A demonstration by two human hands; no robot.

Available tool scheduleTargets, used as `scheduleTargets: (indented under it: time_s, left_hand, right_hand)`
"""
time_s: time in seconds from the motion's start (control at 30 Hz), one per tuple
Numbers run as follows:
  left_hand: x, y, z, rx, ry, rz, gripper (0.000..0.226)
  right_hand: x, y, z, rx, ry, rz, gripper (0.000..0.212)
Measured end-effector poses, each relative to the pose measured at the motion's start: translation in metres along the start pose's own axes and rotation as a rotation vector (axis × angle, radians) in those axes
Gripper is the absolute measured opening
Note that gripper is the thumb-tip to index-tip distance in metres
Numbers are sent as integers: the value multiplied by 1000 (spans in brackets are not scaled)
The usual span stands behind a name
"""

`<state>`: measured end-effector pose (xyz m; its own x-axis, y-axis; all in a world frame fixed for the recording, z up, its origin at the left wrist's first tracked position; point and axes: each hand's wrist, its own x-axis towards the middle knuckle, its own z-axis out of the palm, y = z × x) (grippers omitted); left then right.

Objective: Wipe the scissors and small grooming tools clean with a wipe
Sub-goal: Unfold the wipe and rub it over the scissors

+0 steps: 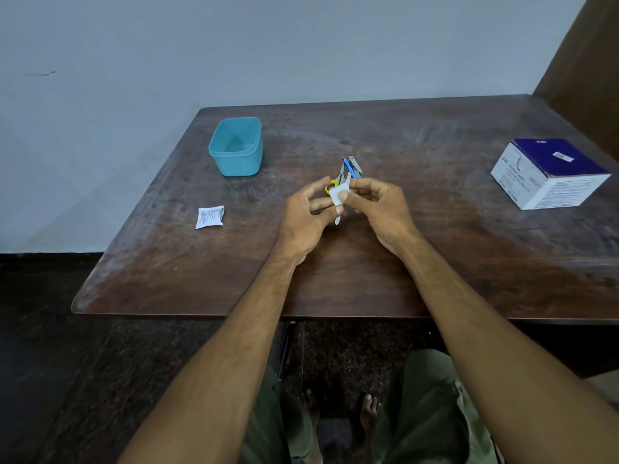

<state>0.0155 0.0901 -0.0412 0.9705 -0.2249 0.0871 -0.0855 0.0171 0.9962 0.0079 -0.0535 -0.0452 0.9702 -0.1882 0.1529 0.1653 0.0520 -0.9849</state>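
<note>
- Near the tabletop's centre, the left hand (306,212) grasps a slim metal tool (339,216); the right hand (376,204) pinches a white wipe (336,195) round it.
- Yellow-handled scissors (335,182) lie just behind.
- Worn dark wooden table (435,262); pale wall (234,45) behind.

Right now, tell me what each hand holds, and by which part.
Left hand holds a slim metal tool near its lower end; right hand pinches a white wipe around it.
</note>
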Motion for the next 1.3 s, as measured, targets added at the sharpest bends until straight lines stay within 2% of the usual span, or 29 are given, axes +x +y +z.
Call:
scheduleTargets:
  time_s: [0.07,0.2,0.37,0.47,0.63,0.87,1.1,1.2,1.3]
  left_hand:
    - [0,0,0,6,-14,15,61]
    - [0,1,0,6,-28,37,54]
    - [-2,0,5,26,-35,4,27]
    - [1,0,2,12,-101,-23,16]
    - [9,2,-1,24,-157,-79,10]
    - [20,5,0,-26,-106,-126,9]
    - [28,0,6,-36,86,-38,7]
    - [28,-5,8,6,109,-17,7]
    - [27,-8,9,49,130,15,9]
  right_hand:
    - [1,-1,1,-20,17,8,9]
    - [2,0,3,-18,58,-8,18]
    - [4,-1,-1,190,130,63,21]
    - [5,-3,-4,278,112,94,20]
    - [9,-4,-3,261,41,74,15]
    - [15,3,-2,277,60,87,10]
    - [10,8,3,118,157,-50,10]
    - [11,8,7,10,123,-55,4]
    - [16,7,13,-19,177,-53,7]
